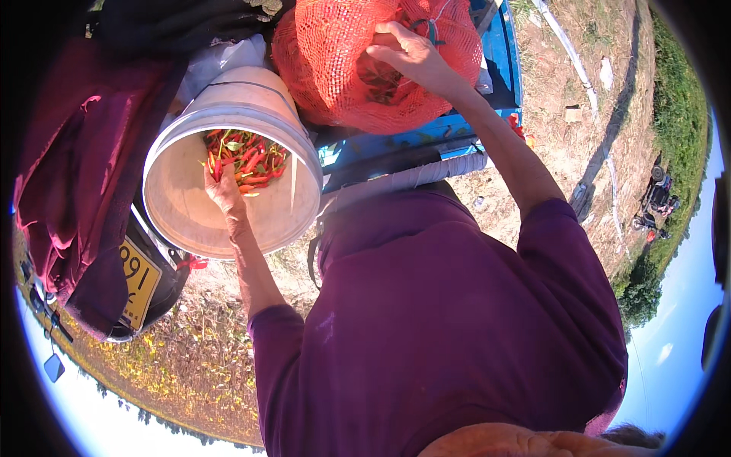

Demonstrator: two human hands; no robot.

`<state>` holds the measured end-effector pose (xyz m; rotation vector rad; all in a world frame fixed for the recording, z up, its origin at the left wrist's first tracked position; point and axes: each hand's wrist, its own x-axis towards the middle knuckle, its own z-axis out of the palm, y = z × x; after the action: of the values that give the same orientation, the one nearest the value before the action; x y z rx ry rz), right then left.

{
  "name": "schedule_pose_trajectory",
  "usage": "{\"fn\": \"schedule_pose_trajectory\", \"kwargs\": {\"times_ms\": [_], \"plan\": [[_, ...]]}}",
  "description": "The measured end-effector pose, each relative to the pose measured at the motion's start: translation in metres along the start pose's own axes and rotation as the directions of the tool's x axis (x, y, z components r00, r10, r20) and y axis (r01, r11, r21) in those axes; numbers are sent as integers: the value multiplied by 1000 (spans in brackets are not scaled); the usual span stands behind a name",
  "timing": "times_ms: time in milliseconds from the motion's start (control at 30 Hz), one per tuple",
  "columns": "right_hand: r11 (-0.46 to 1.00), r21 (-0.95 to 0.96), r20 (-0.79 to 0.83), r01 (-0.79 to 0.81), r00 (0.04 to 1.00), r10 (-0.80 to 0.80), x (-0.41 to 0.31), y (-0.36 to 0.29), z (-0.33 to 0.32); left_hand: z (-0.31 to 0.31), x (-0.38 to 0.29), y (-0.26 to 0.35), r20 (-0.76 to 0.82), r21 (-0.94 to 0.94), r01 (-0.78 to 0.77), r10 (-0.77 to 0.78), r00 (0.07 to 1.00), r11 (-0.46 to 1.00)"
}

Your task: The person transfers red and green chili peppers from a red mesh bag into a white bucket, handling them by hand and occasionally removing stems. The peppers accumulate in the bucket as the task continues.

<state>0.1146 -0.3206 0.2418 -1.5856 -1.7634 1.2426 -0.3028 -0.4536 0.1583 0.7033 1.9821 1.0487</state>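
Observation:
A white plastic bucket [171, 214] lies tipped with its mouth towards me, and red chili peppers [257, 163] with some green leaves are heaped inside. My left hand [224, 191] reaches into the bucket, its fingers closed on a few of the peppers. A red mesh bag [328, 63] of bulky, reddish contents stands to the right of the bucket. Against the bag's upper side is my right hand [414, 54], thumb and fingers curved; whether it grips the mesh cannot be told.
Blue metal vehicle bed [511, 68] under the bag; cloth-wrapped bar [405, 177] close before my waist. Dark red cloth [103, 171] drapes at left above a yellow plate [140, 283]. White plastic bag [228, 60] sits behind the bucket. A parked motor vehicle [657, 197] stands far right.

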Motion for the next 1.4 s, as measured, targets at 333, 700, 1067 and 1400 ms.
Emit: {"fn": "schedule_pose_trajectory", "kwargs": {"times_ms": [333, 700, 1067, 1400], "plan": [[937, -291, 313, 191, 945, -95, 59, -41, 134, -82, -72, 33, 398, -892, 413, -116, 910, 184], [872, -357, 323, 335, 920, -221, 7, -8, 144, 20, -144, 222, 623, -773, 552, 208, 754, 313], [838, -457, 313, 300, 935, -165, -76, 7, 128, 297, -37, 130, 814, -26, 638, -355, 460, 770], [823, -554, -25, -126, 990, 135, -60, 51, 5, 280, -1, 90, 511, -188, 10, 89, 855, 982]]}}
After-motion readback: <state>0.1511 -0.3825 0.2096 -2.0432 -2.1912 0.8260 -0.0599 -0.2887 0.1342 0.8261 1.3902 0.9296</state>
